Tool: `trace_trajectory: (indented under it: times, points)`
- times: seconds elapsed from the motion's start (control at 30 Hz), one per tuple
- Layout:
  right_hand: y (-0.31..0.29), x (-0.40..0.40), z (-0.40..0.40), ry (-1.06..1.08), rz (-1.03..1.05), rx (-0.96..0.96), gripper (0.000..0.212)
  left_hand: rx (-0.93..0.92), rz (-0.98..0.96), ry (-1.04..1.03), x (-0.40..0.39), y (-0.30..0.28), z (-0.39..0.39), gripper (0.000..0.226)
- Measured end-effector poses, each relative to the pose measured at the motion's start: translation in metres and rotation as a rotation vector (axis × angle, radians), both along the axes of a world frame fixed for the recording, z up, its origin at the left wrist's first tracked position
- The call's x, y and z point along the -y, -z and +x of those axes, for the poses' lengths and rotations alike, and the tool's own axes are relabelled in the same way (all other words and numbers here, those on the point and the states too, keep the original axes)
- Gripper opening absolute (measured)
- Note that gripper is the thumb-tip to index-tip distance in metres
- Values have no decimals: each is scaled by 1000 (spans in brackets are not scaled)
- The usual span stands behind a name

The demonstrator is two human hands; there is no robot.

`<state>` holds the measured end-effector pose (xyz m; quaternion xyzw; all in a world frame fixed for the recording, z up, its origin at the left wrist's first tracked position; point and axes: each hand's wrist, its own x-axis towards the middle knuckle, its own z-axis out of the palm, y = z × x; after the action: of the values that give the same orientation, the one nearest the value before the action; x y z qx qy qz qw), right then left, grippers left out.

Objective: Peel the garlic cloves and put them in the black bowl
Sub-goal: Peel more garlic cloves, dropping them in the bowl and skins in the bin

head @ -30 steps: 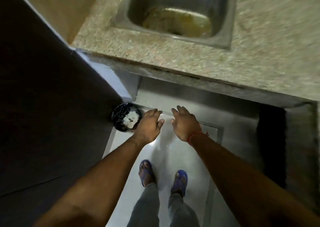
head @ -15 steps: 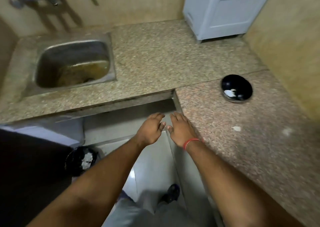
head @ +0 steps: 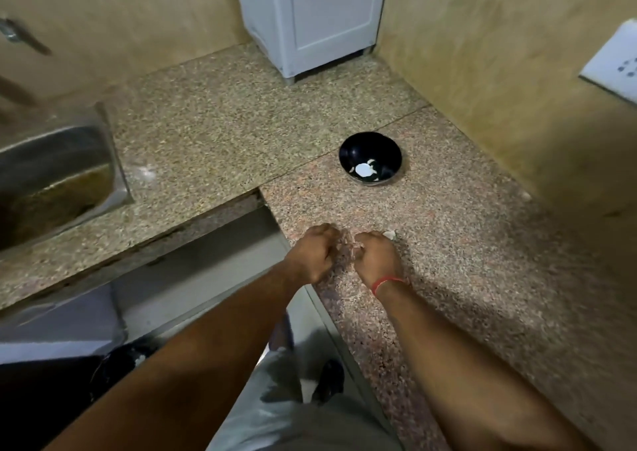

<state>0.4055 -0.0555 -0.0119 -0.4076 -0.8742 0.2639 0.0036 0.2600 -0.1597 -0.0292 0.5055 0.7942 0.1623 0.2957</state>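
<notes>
Head view looks down on a speckled stone counter [head: 465,250], where the black bowl [head: 370,161] sits well beyond both hands, toward the corner of the wall. White peeled garlic cloves [head: 363,169] lie in its bottom. A small pale garlic piece [head: 389,234] lies on the counter, just beside the far edge of the right hand [head: 377,257], partly covered by the knuckles.

Whether either hand holds a clove cannot be told: the fingers of both curl downward and away from the camera, and the small gap between the hands is blurred. The left hand [head: 315,256] hangs over the counter's near corner, fingers curled in, knuckles up. The right hand sits next to it over the counter, also curled, with a red thread [head: 387,283] around the wrist. The two hands are close together without clearly touching.

Both forearms reach in from the bottom edge. A steel sink [head: 58,175] is cut off at the left edge, and a white cabinet [head: 310,20] stands at the back.
</notes>
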Motion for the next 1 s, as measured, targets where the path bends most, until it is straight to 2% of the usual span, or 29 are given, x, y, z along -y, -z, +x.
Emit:
trace_trajectory:
  times: [0.1,0.2,0.33,0.43,0.57,0.67,0.77,0.87,1.0]
  points:
    - [10,-7,0,58,-25,0,26,-7,-27,-5,-8,23,-6,47]
    - [14,-8,-9,137,-52,-29,20,-46,-15,-7,-10,12,-5,44]
    - [14,-7,-26,182,-10,20,11,-83,-19,-5,-17,7,-13,60]
    - [17,-8,-36,164,27,63,10,-72,-17,-13,-22,5,-19,65]
    - [23,-8,-42,118,63,122,8,-74,2,-6,-26,2,-28,58]
    - [27,-11,-44,85,79,139,8,-72,-18,-12,-33,-4,-38,69]
    - [22,-22,-50,113,72,39,15,-64,-27,9,-41,-9,-45,88]
    - [4,-46,-66,169,88,-112,16,-92,-42,22,-52,-6,-51,62]
    - [-16,-89,-95,291,106,-266,11,-86,-10,20,-70,1,-57,64]
